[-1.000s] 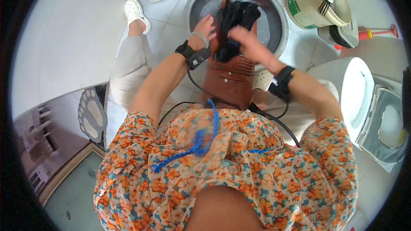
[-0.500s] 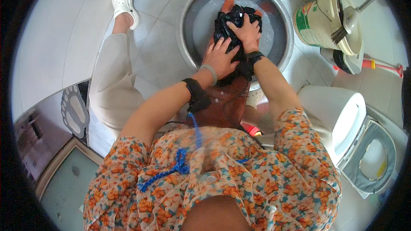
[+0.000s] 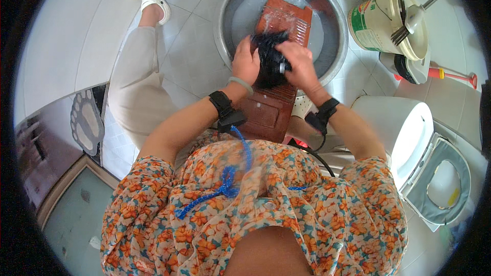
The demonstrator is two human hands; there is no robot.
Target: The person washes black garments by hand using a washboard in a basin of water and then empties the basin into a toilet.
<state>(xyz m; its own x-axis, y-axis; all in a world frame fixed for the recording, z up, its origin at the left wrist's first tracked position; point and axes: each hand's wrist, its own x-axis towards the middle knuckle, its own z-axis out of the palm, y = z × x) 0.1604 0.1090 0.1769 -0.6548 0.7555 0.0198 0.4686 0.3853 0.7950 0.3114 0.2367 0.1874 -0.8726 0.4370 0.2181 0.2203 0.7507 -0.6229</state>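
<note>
A reddish-brown ridged washboard (image 3: pixel 279 18) slants from inside a wide metal basin (image 3: pixel 221 36) toward my lap. Bunched on its ridges lies a wet black cloth (image 3: pixel 270 61), crumpled and slightly smeared by motion. My left hand (image 3: pixel 246 65) grips the cloth's left side, thumb uppermost. On the other side my right hand (image 3: pixel 300 65) pinches it with curled fingers, partly blurred. A small pale, shiny spot shows on the cloth beside the right fingers. Greyish, soapy water (image 3: pixel 245 18) fills the basin around the board's far end.
A cream bucket (image 3: pixel 368 25) with a brush (image 3: pixel 409 28) across its rim stands right of the basin. Nearer on the right is a white toilet (image 3: pixel 404 128) with a grey padded seat (image 3: pixel 445 184). A footprint-patterned mat (image 3: pixel 87 122) lies at left.
Both hands have drawn the black cloth down the washboard toward me and gathered it into a tighter bunch. The board's upper part is now uncovered. My palms no longer press flat.
</note>
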